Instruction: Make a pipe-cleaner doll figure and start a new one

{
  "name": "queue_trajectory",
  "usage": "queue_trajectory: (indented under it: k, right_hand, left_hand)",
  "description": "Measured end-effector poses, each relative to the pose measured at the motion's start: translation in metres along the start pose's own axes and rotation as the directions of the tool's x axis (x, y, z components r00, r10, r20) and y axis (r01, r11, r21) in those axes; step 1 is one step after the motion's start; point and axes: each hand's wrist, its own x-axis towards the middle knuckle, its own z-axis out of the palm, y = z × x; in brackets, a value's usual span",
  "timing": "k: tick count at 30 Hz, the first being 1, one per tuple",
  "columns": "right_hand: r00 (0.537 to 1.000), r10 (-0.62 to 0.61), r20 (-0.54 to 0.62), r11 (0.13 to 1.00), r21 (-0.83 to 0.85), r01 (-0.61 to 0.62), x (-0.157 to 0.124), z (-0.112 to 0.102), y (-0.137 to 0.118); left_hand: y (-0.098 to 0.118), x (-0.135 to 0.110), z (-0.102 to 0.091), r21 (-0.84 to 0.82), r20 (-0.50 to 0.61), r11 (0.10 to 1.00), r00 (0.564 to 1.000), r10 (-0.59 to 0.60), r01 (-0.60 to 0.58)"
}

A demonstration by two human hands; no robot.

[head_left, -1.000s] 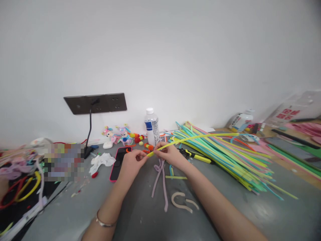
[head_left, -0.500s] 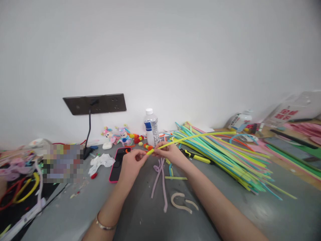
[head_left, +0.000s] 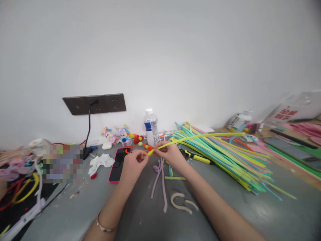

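My left hand (head_left: 132,164) pinches the near tip of a long yellow pipe cleaner (head_left: 200,136). My right hand (head_left: 170,152) is closed around the same stem just beside it. The stem arcs to the right above a big pile of coloured pipe cleaners (head_left: 225,157). Both hands hover over a grey table (head_left: 140,214), above cut lilac pieces (head_left: 162,180) and beige curved pieces (head_left: 179,201).
A pink-cased phone (head_left: 117,164), crumpled tissue (head_left: 99,161), water bottle (head_left: 151,127) and small toy figures (head_left: 117,135) lie behind my hands. Yellow-handled pliers (head_left: 197,156) rest by the pile. A wall socket strip (head_left: 94,103) with a black cable is at left.
Both hands have stayed almost still on the yellow stem; its far end has drifted slightly right.
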Motion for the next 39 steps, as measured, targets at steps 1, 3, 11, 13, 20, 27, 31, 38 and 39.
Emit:
queue_trajectory:
  k: [1, 3, 11, 13, 20, 27, 31, 38, 39]
  right_hand:
    - [1.0, -0.022, 0.001, 0.999, -0.042, 0.022, 0.0, -0.001, 0.0]
    - [0.999, -0.051, 0.015, 0.991, -0.125, 0.052, -0.001, -0.004, -0.001]
    - [0.981, -0.075, 0.181, 0.989, -0.112, 0.096, -0.01, -0.019, -0.025]
    - [0.969, -0.068, 0.238, 0.989, -0.109, 0.097, -0.013, -0.02, -0.029]
    - [0.936, -0.086, 0.343, 0.983, -0.126, 0.137, -0.018, -0.015, -0.035]
    - [0.942, -0.09, 0.323, 0.979, -0.144, 0.143, -0.016, -0.012, -0.031]
    - [0.95, -0.108, 0.292, 0.968, -0.187, 0.168, -0.014, -0.009, -0.021]
    - [0.91, -0.317, 0.266, 0.804, -0.434, 0.406, -0.009, -0.008, -0.015]
    - [0.899, -0.348, 0.266, 0.768, -0.469, 0.436, -0.009, -0.008, -0.015]
  left_hand:
    - [-0.001, 0.0, 0.001, 0.025, 0.018, 1.0, 1.0, -0.014, 0.014]
    - [-0.002, 0.0, 0.002, 0.097, 0.083, 0.994, 0.995, -0.055, 0.047]
    - [-0.009, 0.002, -0.004, 0.125, 0.198, 0.992, 0.979, -0.053, 0.029]
    - [-0.009, 0.005, -0.008, 0.018, 0.166, 1.0, 0.986, -0.021, 0.018]
    - [0.008, 0.003, -0.013, -0.411, 0.393, 0.879, 0.917, -0.07, 0.243]
    - [0.008, 0.001, -0.008, -0.419, 0.401, 0.883, 0.916, -0.03, 0.212]
    - [0.006, 0.001, -0.006, -0.352, 0.322, 0.925, 0.946, -0.026, 0.145]
    - [0.003, 0.001, -0.003, -0.341, 0.261, 0.923, 0.961, -0.09, 0.18]
    - [0.003, 0.0, -0.002, -0.345, 0.258, 0.922, 0.962, -0.089, 0.178]
